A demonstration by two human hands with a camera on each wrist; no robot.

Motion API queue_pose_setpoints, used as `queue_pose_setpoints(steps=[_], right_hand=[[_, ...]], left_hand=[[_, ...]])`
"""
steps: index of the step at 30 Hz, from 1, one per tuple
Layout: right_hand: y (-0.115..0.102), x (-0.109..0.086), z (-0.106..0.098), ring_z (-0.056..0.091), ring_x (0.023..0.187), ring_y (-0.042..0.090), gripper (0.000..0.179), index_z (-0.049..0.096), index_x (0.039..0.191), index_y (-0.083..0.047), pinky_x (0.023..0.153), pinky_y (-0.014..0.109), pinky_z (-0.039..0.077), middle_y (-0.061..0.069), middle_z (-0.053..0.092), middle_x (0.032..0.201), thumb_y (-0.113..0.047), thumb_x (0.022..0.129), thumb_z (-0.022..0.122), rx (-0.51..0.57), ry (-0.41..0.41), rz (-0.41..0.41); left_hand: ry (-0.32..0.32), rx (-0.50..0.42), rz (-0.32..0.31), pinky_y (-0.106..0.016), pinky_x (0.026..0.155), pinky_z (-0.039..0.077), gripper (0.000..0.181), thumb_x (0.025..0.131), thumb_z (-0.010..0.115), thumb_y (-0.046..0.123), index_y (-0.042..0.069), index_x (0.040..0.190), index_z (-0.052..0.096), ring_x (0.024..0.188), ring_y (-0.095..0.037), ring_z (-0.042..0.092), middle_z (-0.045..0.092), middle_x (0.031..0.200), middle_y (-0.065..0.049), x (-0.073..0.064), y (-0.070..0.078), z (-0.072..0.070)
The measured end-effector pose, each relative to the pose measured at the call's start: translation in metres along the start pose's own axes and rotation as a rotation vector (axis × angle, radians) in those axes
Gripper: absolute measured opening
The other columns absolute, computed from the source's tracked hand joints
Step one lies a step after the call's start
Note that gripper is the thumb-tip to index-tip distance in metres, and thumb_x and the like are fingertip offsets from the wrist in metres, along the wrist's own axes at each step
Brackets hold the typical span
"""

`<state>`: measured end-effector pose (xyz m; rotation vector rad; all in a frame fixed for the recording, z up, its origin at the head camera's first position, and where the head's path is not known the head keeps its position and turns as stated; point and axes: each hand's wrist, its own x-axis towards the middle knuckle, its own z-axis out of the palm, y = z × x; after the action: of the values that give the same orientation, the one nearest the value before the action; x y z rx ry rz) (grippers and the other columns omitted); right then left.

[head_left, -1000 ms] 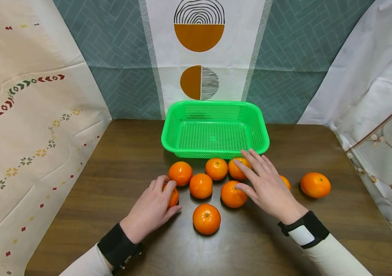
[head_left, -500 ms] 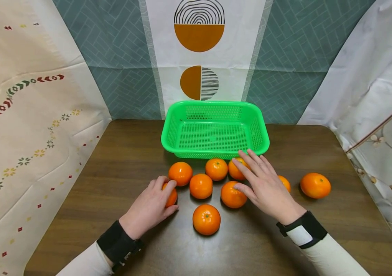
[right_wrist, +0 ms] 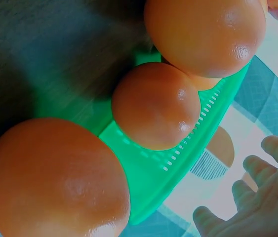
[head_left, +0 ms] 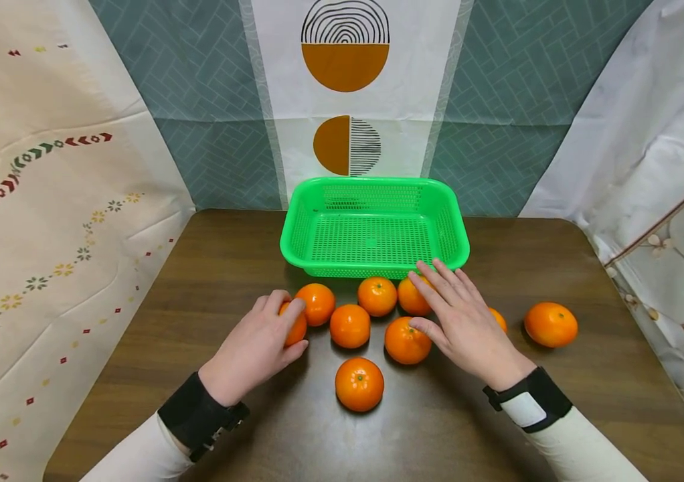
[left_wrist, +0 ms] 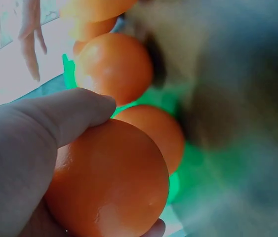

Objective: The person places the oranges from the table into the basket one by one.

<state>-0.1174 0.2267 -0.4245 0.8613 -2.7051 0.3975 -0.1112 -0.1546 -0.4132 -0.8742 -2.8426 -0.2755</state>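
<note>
In the head view my left hand (head_left: 258,348) grips a mandarin (head_left: 296,329) from its left side. The left wrist view shows the thumb lying along the top of this mandarin (left_wrist: 111,182), with a fingertip (left_wrist: 156,229) below it. Just behind it sits another mandarin (head_left: 318,304). My right hand (head_left: 468,328) is spread with straight fingers above a group of mandarins, partly covering one at the back (head_left: 412,296). Its thumb overlaps a nearer mandarin (head_left: 407,343); contact cannot be told. In the right wrist view its fingers (right_wrist: 245,196) hold nothing.
A green plastic basket (head_left: 390,195) stands at the back of the brown wooden table (head_left: 227,268). Between the hands lie further mandarins, one nearest the front (head_left: 359,385). Right of my right hand are a half-hidden mandarin (head_left: 499,319) and a fully visible one (head_left: 551,325).
My left hand has shifted slightly left and away from me, and the mandarin in its grip has moved with it. The right hand stays nearly still.
</note>
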Motion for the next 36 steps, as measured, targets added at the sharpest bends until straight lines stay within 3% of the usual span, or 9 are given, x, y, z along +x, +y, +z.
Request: queue_pose_setpoints(steps=[7, 12, 20, 30, 36], right_hand=[[0.002, 0.0, -0.003, 0.02, 0.168, 0.036, 0.077, 0.037, 0.173, -0.012, 0.133, 0.06, 0.015, 0.011, 0.031, 0.179, -0.055, 0.112, 0.058, -0.007, -0.002, 0.007], [0.002, 0.0, -0.003, 0.023, 0.167, 0.037, 0.079, 0.037, 0.173, -0.011, 0.131, 0.064, 0.02, 0.013, 0.032, 0.179, -0.06, 0.113, 0.052, -0.014, 0.003, -0.01], [0.003, 0.001, -0.007, 0.026, 0.166, 0.039, 0.077, 0.037, 0.173, -0.011, 0.134, 0.059, 0.015, 0.013, 0.033, 0.178, -0.054, 0.113, 0.058, -0.01, 0.038, -0.006], [0.004, -0.001, -0.011, 0.027, 0.165, 0.039, 0.077, 0.038, 0.173, -0.01, 0.135, 0.053, 0.009, 0.012, 0.034, 0.178, -0.058, 0.114, 0.052, -0.013, 0.042, 0.007], [0.004, -0.002, -0.01, 0.025, 0.166, 0.037, 0.076, 0.038, 0.173, -0.012, 0.135, 0.054, 0.01, 0.012, 0.033, 0.179, -0.058, 0.114, 0.052, -0.006, 0.046, 0.009]], left_hand=[[0.049, -0.007, 0.006, -0.045, 0.09, 0.062, 0.062, 0.093, 0.092, 0.031, 0.003, 0.14, 0.061, 0.109, -0.041, 0.059, 0.057, 0.127, -0.021, 0.022, 0.001, -0.022], [0.08, 0.003, 0.035, -0.044, 0.087, 0.062, 0.059, 0.095, 0.089, 0.031, 0.004, 0.14, 0.06, 0.108, -0.042, 0.059, 0.057, 0.127, -0.022, 0.041, 0.005, -0.031], [0.114, 0.056, 0.107, -0.043, 0.081, 0.059, 0.059, 0.096, 0.089, 0.03, 0.003, 0.138, 0.058, 0.1, -0.04, 0.058, 0.057, 0.122, -0.023, 0.089, 0.005, -0.039], [0.049, 0.061, 0.06, -0.048, 0.087, 0.053, 0.054, 0.101, 0.084, 0.033, 0.002, 0.138, 0.059, 0.099, -0.043, 0.059, 0.057, 0.126, -0.028, 0.136, -0.002, -0.033], [-0.083, 0.025, -0.026, -0.048, 0.09, 0.054, 0.057, 0.105, 0.078, 0.036, 0.004, 0.148, 0.059, 0.105, -0.043, 0.058, 0.055, 0.132, -0.028, 0.16, -0.011, -0.029]])
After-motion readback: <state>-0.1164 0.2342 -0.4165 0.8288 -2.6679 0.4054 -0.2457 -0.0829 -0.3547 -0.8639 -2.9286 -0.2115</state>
